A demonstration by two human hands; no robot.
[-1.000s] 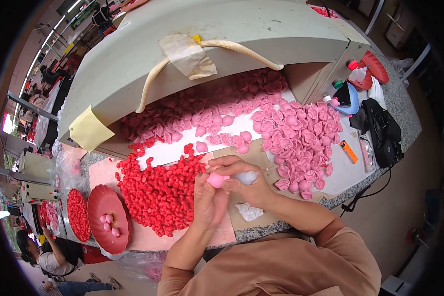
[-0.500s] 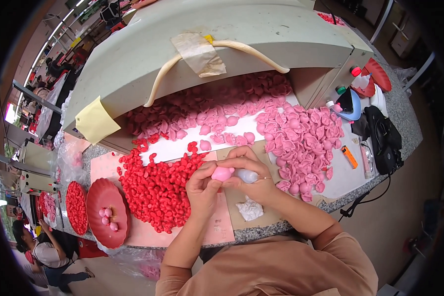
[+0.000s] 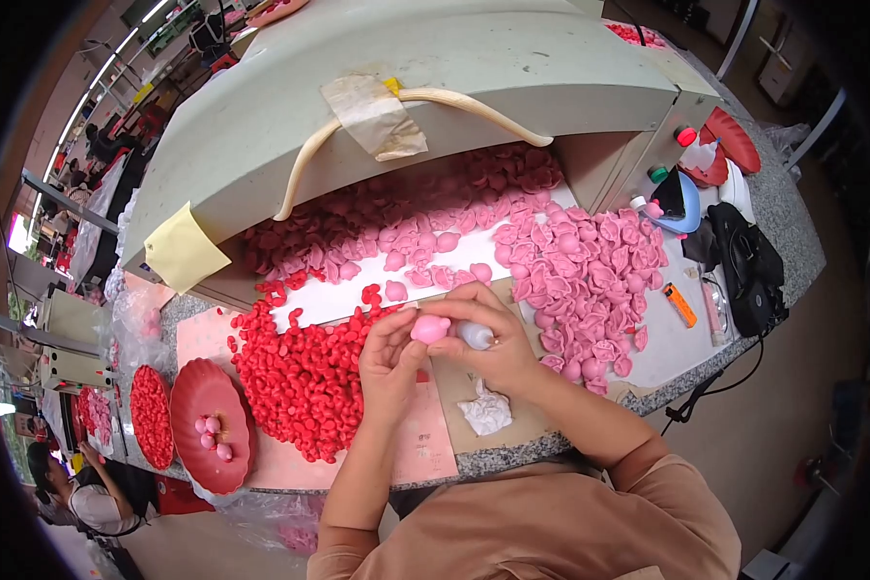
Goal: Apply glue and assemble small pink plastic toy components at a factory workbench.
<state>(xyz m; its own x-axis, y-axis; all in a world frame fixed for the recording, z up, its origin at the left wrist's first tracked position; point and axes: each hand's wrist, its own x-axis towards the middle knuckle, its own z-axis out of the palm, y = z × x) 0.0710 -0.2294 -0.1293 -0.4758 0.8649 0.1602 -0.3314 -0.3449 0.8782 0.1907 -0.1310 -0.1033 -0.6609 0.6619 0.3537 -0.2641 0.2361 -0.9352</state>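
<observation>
Between my hands, over the front of the bench, is a smooth pink rounded plastic piece [image 3: 430, 330] with a small bump on its side. My left hand [image 3: 387, 367] pinches it from the left with thumb and fingers. My right hand [image 3: 501, 343] is closed around a small translucent squeeze bottle [image 3: 476, 335], and its fingertips also meet the pink piece. Left of my hands spreads a heap of small glossy red parts [image 3: 304, 387]. To the right lies a pile of pink cupped shells [image 3: 590, 280]. Just below the right hand rests a crumpled white tissue [image 3: 486, 412].
A grey hooded housing [image 3: 493, 72] stands over more pink shells. At left are a red scalloped tray [image 3: 188, 387] holding several pink balls and another tray of red parts [image 3: 151, 416]. On the right lie an orange box cutter [image 3: 680, 304] and a black bag [image 3: 749, 266].
The pink piece has turned a little in my fingers. My left fingers have loosened slightly, and the bottle has shifted a bit left. The whole view has moved slightly.
</observation>
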